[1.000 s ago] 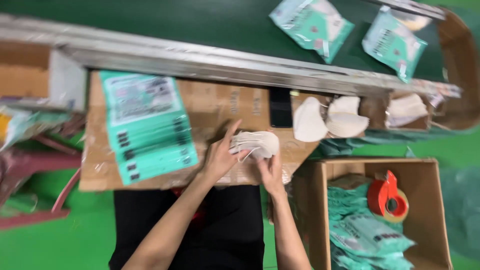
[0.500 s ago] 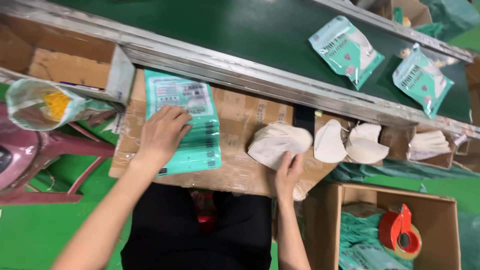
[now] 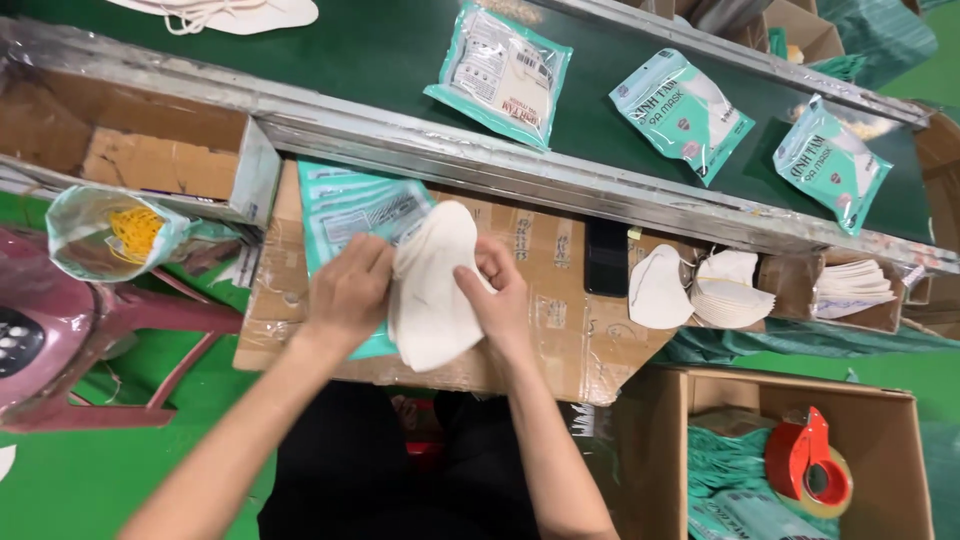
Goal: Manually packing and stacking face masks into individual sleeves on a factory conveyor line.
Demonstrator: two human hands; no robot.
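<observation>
Gripping a stack of white folded masks [image 3: 432, 290] from both sides, the left hand [image 3: 347, 290] and right hand [image 3: 497, 297] pinch it upright over the teal pouches [image 3: 345, 215] on the cardboard-covered table [image 3: 560, 330], apparently squaring its edges.

three sealed teal packets [image 3: 683, 112] lie on the green belt [image 3: 380, 50]; a red tape dispenser [image 3: 808, 468] sits in a cardboard box [image 3: 890, 450].
</observation>
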